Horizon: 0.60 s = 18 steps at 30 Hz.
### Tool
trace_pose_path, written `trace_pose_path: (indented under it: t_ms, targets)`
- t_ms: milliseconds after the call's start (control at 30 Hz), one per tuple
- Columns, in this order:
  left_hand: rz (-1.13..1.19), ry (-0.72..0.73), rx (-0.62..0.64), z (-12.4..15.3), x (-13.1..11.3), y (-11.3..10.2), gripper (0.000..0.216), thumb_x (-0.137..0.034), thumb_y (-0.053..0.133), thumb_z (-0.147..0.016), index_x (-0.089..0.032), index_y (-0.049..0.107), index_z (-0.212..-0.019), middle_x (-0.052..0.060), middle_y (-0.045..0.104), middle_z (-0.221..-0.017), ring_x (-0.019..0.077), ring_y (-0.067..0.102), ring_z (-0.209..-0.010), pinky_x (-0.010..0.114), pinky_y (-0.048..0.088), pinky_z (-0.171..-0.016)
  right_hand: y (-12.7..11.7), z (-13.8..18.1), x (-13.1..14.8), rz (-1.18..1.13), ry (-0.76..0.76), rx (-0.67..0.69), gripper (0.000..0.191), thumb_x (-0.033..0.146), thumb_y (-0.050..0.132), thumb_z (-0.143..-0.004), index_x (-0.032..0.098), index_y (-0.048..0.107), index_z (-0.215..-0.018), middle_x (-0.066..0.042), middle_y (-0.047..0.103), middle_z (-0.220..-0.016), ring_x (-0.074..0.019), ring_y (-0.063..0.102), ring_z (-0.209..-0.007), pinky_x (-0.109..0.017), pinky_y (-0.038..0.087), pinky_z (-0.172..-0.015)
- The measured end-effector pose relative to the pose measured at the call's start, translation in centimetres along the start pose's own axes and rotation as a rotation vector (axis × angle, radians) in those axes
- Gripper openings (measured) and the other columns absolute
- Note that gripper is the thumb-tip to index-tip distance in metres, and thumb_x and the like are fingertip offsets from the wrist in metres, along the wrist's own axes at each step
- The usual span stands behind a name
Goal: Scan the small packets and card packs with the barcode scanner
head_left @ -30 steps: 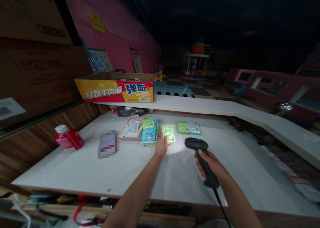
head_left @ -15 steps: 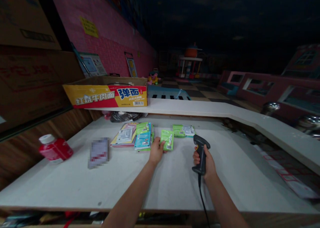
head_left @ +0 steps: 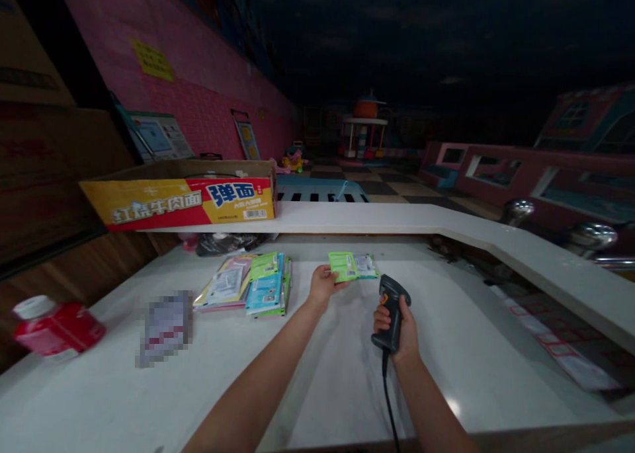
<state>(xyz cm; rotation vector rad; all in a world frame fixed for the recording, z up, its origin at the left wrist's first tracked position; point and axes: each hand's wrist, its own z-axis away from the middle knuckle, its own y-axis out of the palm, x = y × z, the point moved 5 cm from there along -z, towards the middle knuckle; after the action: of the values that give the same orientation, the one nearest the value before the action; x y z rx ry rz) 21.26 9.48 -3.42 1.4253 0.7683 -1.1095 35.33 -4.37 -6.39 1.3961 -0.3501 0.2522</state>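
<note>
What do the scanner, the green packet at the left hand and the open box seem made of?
Scanner: likely hard plastic, dark with a dull sheen, by its moulded shape.
Green packet: perhaps plastic film or foil; flat and thin, finish too blurred to judge.
Open box: probably cardboard, brown inside, printed outside.

Left forearm (head_left: 262, 373) bare, runs up between one and two o'clock; left hand (head_left: 323, 284) pinches, fingertips (head_left: 344, 285) toward three. Right forearm (head_left: 427, 393) bare, slants toward eleven; right hand (head_left: 409, 327) grips, fingers curled, thumb (head_left: 405, 303) near twelve.
</note>
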Motion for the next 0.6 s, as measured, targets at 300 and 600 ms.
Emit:
trace_pose_path:
  t_ms: [300, 600]
  targets:
    - [-0.237, -0.055, -0.113, -5.0, 2.3, 6.7, 0.019, -0.001, 0.062, -0.074, -0.013, 0.054, -0.085, 0.003, 0.066, -0.079, 0.0146, 0.068, -0.068, 0.034, 0.060, -0.067, 0.1, -0.4, 0.0, -0.033, 0.003, 0.004, 0.036, 0.050, 0.072, -0.075, 0.020, 0.056, -0.083, 0.007, 0.041, -0.057, -0.0057, 0.039, -0.044, -0.013, 0.037, -0.037]
    - [-0.800, 0.155, -0.136, -4.8, 0.5, 6.0, 0.012, -0.013, 0.071, -0.069, -0.017, 0.060, -0.073, 0.004, 0.064, -0.072, 0.0213, 0.066, -0.083, 0.031, 0.050, -0.077, -0.1, -0.5, 0.0, -0.047, 0.029, -0.003, 0.034, 0.051, 0.069, -0.078, 0.020, 0.056, -0.084, 0.006, 0.042, -0.057, -0.0071, 0.039, -0.043, -0.016, 0.038, -0.036]
